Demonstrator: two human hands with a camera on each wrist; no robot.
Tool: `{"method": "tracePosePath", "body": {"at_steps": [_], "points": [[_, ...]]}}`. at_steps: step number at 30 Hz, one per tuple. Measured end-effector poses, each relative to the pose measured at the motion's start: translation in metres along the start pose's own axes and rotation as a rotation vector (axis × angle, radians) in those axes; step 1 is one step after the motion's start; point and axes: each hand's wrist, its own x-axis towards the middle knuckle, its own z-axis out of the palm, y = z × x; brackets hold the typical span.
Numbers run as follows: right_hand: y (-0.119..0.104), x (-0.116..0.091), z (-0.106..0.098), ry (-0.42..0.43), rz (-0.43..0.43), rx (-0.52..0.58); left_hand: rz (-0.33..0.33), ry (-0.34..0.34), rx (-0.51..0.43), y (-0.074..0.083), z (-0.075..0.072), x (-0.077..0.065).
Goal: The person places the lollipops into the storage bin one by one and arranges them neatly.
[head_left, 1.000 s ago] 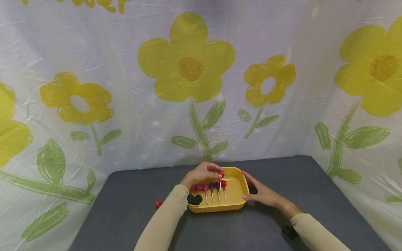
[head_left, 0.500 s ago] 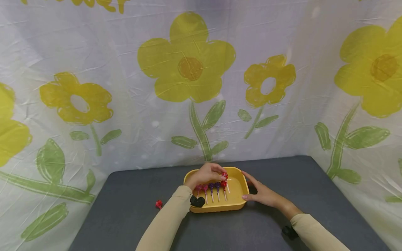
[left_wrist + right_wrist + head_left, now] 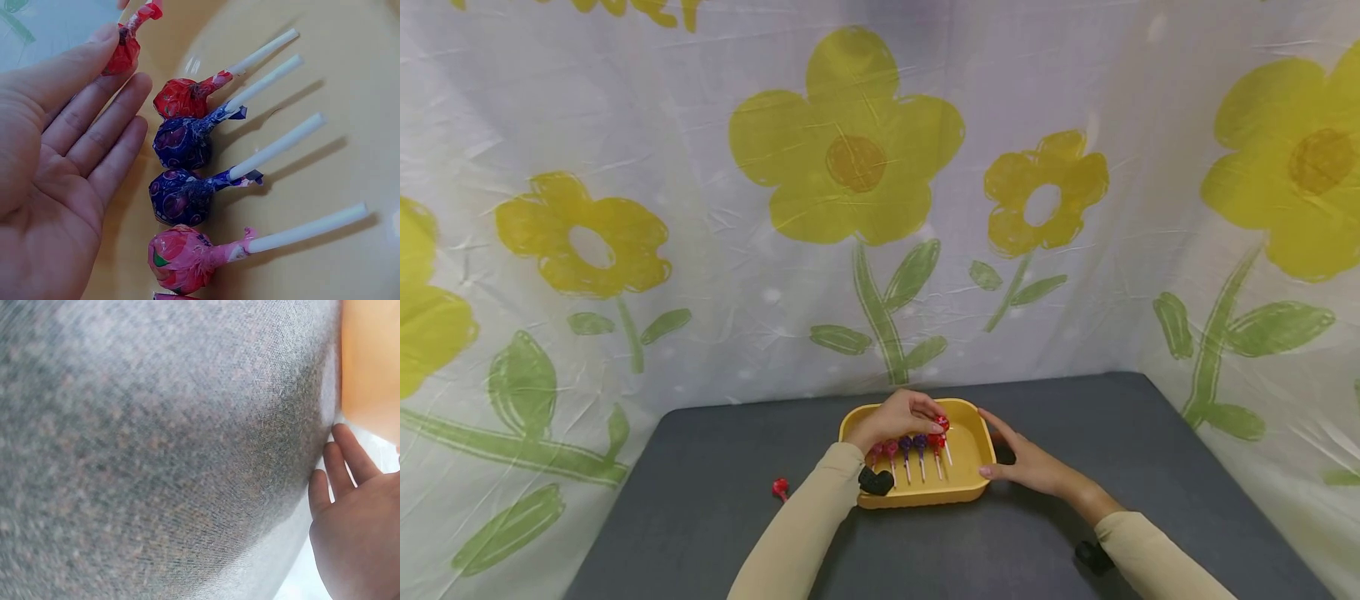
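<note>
My left hand [image 3: 898, 417] is over the yellow tray [image 3: 973, 454], pinching a red-wrapped lollipop [image 3: 942, 423] between thumb and finger. In the left wrist view that lollipop [image 3: 123, 53] is by my thumb tip, and the other fingers reach out nearly straight. Beneath lies a row of lollipops: a red one [image 3: 181, 98], two dark blue-purple ones [image 3: 181, 142] and pink ones [image 3: 178, 259], sticks toward me. My right hand [image 3: 1030, 463] touches the tray's right side, thumb at the front, fingers toward the back. The right wrist view shows its fingers [image 3: 340, 465] fairly straight beside the tray.
Another red lollipop [image 3: 780, 487] lies on the dark grey table [image 3: 715, 508], left of the tray, partly near my left sleeve [image 3: 805, 512]. A white cloth with yellow flowers [image 3: 850, 167] hangs behind the table.
My left hand has moved a little to the right, carrying the red lollipop to the right end of the row. The right hand and the tray have stayed put.
</note>
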Motion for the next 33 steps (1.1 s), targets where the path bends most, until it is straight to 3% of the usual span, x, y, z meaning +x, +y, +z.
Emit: {"method": "tracePosePath", "body": {"at_steps": [4, 13, 20, 33], "points": [[0.0, 0.0, 0.0, -0.003, 0.002, 0.0, -0.008, 0.005, 0.034, 0.001, 0.001, 0.001], [0.001, 0.001, 0.0, -0.005, -0.008, 0.003, -0.04, -0.005, 0.012, 0.001, 0.006, 0.007], [0.001, 0.0, 0.0, -0.012, -0.02, 0.015, -0.008, -0.017, 0.056, 0.001, 0.009, 0.01], [0.003, 0.0, 0.0, -0.015, -0.016, 0.015, -0.008, -0.02, 0.115, 0.004, 0.013, 0.013]]}}
